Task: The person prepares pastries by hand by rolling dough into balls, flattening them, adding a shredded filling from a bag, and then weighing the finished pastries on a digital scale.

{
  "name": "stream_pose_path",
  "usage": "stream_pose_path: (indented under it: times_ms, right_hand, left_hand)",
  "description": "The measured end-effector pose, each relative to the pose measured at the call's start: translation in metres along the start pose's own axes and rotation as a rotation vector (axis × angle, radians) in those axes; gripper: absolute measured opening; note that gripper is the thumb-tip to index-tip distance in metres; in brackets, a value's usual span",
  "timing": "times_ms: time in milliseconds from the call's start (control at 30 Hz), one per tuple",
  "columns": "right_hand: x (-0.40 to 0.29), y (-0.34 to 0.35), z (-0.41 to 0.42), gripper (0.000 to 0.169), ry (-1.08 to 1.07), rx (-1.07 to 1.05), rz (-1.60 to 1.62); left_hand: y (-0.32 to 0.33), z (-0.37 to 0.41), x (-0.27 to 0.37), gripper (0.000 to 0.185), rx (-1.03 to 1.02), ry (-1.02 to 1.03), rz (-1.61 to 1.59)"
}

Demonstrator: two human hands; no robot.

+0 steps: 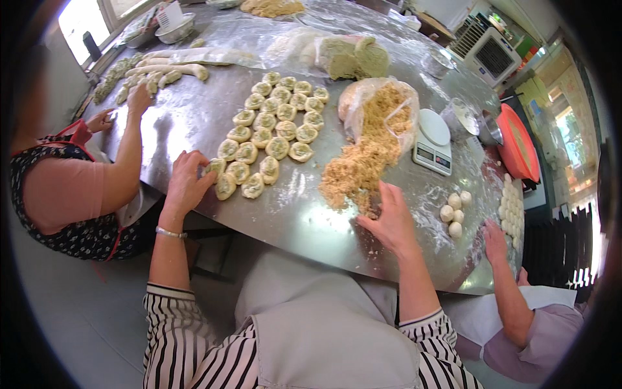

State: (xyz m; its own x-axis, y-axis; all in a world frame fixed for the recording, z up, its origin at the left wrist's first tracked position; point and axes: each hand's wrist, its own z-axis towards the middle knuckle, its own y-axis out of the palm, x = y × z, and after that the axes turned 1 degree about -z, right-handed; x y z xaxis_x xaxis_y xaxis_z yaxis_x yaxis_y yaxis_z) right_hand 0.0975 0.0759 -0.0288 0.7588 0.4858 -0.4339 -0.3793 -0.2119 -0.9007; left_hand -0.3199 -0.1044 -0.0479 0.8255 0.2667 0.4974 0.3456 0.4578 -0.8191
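Observation:
At the lower left corner of a group of cupped dough pieces (264,120), my left hand (187,182) has thumb and fingers around one dough piece (216,167); whether it grips it or only touches it I cannot tell. My right hand (391,219), fingers apart, is at the near edge of a heap of crumbly tan filling (357,170). The filling spills from a clear plastic bag (410,104). Just right of the bag stands a white digital kitchen scale (432,158).
Co-workers stand close on both sides, one with a hand at dough strips (170,78), one beside small dough balls (455,214). A wrapped dough mass (354,58), metal containers (459,119) and a red basin (517,141) stand on the steel table (291,228).

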Motion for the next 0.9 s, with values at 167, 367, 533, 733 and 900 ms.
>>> stream_pose_path:
  times_ms: [167, 367, 533, 733, 900]
  right_hand:
    - [-0.005, 0.021, 0.021, 0.076, 0.033, 0.064, -0.046]
    - [0.003, 0.031, 0.031, 0.056, 0.071, 0.118, 0.137]
    - [0.007, 0.033, 0.035, 0.035, 0.021, 0.396, 0.105]
    - [0.04, 0.031, 0.037, 0.035, -0.072, 0.225, 0.148]
    - [0.028, 0.005, 0.01, 0.026, 0.157, 0.145, 0.57]
  left_hand:
    - [0.003, -0.005, 0.028, 0.025, 0.027, -0.15, -0.128]
    - [-0.005, -0.015, 0.018, 0.048, 0.279, -0.282, -0.742]
    - [-0.016, -0.026, 0.073, 0.046, 0.075, -0.349, -1.468]
    - [0.027, -0.028, 0.155, 0.046, -0.319, -0.444, -1.618]
    - [0.079, -0.022, 0.195, 0.043, -0.581, -0.443, -1.42]
